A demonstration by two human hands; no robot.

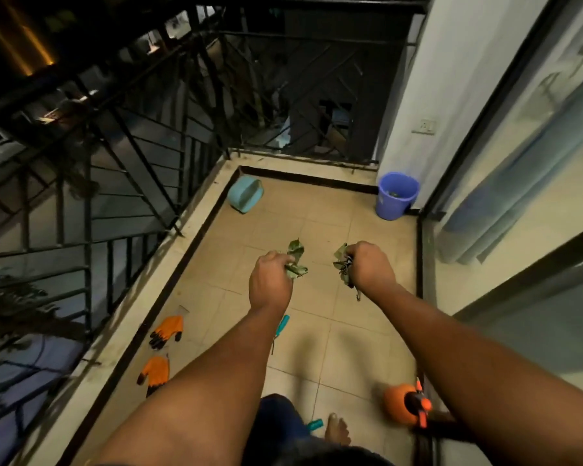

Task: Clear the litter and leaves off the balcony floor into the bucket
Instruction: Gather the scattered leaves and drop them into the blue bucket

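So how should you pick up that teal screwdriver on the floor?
Take the teal screwdriver by its thick teal handle, the end farther from the person, coming down from above. It lies flat on the tiles, and the left forearm partly hides its thin metal shaft.

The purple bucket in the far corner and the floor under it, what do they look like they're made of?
The purple bucket looks like moulded plastic: uniform colour, thin rolled rim, slightly glossy wall. The floor looks like beige ceramic tile with a dull sheen, judging by its regular grid of grout lines, though stone tile can't be ruled out.
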